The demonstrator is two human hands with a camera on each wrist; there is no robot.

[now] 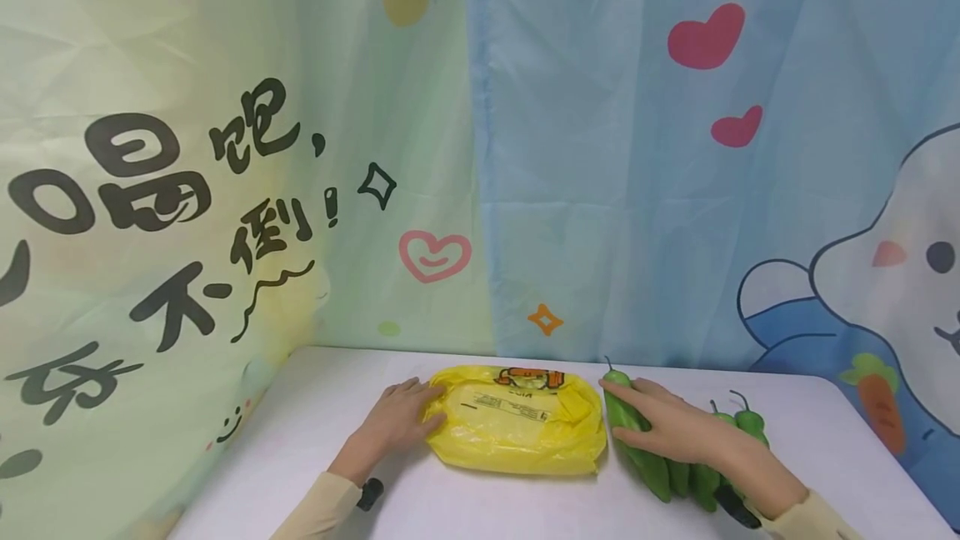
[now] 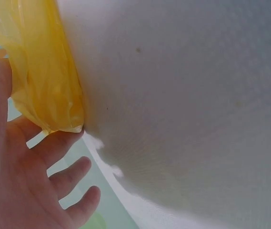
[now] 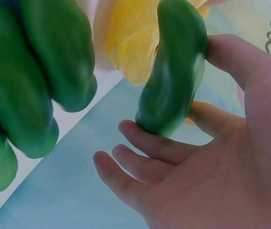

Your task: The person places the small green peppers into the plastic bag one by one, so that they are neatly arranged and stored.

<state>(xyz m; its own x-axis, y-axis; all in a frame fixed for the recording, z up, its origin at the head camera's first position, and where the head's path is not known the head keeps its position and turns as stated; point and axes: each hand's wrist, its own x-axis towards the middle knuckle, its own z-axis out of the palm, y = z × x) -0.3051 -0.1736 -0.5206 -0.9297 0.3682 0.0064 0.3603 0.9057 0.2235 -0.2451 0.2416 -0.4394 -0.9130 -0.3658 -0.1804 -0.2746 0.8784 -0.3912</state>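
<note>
A yellow plastic bag [image 1: 517, 432], printed on top and bulging with something hidden inside, lies on the table. My left hand [image 1: 401, 415] is at its left end; the left wrist view shows spread fingers and the thumb against the yellow plastic [image 2: 49, 71]. Right of the bag, my right hand [image 1: 660, 419] holds the nearest long green pepper [image 1: 618, 402] between thumb and fingers. In the right wrist view this pepper [image 3: 175, 67] stands apart from the others, its lower end at the fingers. Several more green peppers [image 1: 750, 422] lie side by side, partly hidden under my right forearm.
The white table [image 1: 300, 407] meets a printed cloth backdrop [image 1: 570, 148] at its far edge. More cloth with black lettering hangs on the left. A black strap [image 1: 738, 508] shows at my right wrist, and a black piece [image 1: 371, 493] at the left.
</note>
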